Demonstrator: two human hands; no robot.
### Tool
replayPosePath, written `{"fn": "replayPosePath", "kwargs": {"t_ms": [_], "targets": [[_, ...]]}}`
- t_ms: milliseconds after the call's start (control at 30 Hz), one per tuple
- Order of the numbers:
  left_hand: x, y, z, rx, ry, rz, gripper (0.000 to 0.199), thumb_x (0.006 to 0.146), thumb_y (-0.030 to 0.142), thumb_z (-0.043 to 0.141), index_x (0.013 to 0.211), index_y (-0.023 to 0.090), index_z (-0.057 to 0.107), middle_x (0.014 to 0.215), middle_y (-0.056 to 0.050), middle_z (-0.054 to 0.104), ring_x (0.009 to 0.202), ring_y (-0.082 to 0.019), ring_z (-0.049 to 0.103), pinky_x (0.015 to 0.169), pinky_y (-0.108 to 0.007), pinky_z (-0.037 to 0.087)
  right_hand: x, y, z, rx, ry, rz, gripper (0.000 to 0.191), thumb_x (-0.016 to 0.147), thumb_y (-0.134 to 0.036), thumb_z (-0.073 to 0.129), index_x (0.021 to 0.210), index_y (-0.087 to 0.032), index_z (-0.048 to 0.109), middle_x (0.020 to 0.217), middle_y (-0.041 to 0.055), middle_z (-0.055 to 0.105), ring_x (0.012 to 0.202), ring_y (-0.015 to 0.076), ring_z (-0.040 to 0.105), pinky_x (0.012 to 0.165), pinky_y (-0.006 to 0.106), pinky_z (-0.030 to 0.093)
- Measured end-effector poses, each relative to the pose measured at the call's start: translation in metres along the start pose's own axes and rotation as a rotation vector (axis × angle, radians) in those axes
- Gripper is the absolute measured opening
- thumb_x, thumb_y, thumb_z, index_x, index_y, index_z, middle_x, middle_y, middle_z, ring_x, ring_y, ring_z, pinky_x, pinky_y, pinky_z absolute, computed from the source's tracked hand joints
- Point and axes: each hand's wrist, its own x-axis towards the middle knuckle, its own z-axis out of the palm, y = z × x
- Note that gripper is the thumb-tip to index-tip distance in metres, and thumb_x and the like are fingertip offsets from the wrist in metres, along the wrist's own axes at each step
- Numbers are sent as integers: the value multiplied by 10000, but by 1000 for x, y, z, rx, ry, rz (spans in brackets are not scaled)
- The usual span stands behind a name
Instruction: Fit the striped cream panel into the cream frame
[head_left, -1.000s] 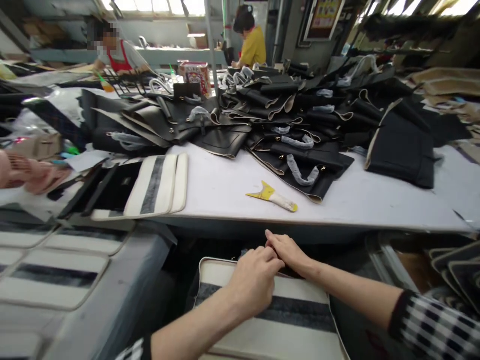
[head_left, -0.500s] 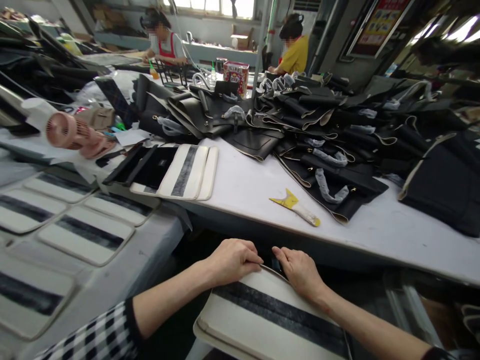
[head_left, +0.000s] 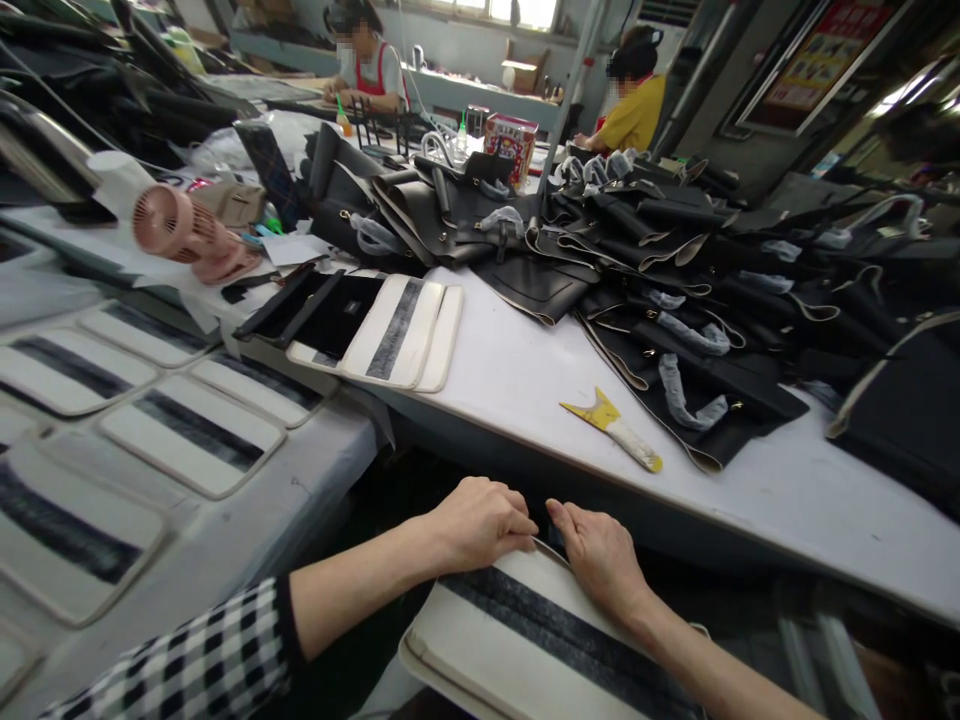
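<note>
An off-white panel [head_left: 517, 635] with a dark band across it lies low in front of me, on top of at least one more layer. My left hand [head_left: 486, 525] is closed in a pinch at its far edge, the fingertips turned down. Just to the right, my right hand [head_left: 604, 560] curls over the same edge with the thumb pointing up; its fingertips are hidden behind the panel. A small gap separates the two hands, and a little dark bluish bit shows there, too small to name.
Similar banded panels [head_left: 191, 440] lie on the left table. On the white table [head_left: 510, 370] are stacked panels [head_left: 405, 330], a yellow-tipped scraper-like tool [head_left: 615, 430], a pink fan [head_left: 191, 235] and piled black leather bag pieces [head_left: 675, 370]. Two people work at the back.
My view has swung a little left, so the surroundings appear shifted right. Both hands stay at the panel's far edge with almost the same grip.
</note>
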Motion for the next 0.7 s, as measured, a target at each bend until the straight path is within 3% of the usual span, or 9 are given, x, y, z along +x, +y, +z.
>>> {"fn": "replayPosePath", "kwargs": {"t_ms": [200, 267, 400, 500, 700], "targets": [[0, 3, 2, 109, 1, 27, 218, 944, 378, 570, 857, 239, 714, 881, -2, 705, 827, -193, 653, 691, -294, 441, 4, -15, -3, -11, -12, -23, 621, 1027, -534, 156, 739, -236, 618, 787, 45, 728, 766, 233, 693, 588, 296, 311], [-2, 1, 1, 24, 13, -32, 197, 929, 374, 588, 885, 254, 737, 906, -5, 710, 844, -192, 657, 714, -283, 456, 6, -19, -4, -13, -19, -33, 621, 1027, -532, 153, 752, -240, 627, 800, 46, 731, 774, 235, 695, 586, 293, 320], [-12, -12, -3, -350, 7, -217, 193, 855, 292, 655, 1015, 299, 762, 1042, 20, 723, 932, -172, 672, 794, -227, 481, 7, -24, -4, -16, -32, -43, 636, 1027, -529, 131, 759, -244, 633, 810, 50, 733, 791, 252, 700, 587, 299, 341], [-22, -23, 0, -548, 31, -317, 216, 838, 317, 673, 1025, 271, 773, 1026, -1, 735, 959, -175, 673, 806, -209, 488, 8, -26, -4, -16, -40, -43, 648, 1023, -543, 126, 749, -243, 631, 818, 53, 736, 814, 265, 705, 608, 308, 365], [-30, -27, 13, -571, 95, -351, 218, 872, 356, 651, 1035, 274, 771, 1033, -1, 747, 971, -183, 678, 821, -217, 485, 11, -34, -3, -10, -51, -50, 655, 1024, -535, 117, 799, -253, 664, 856, 63, 746, 858, 286, 712, 637, 322, 394]]}}
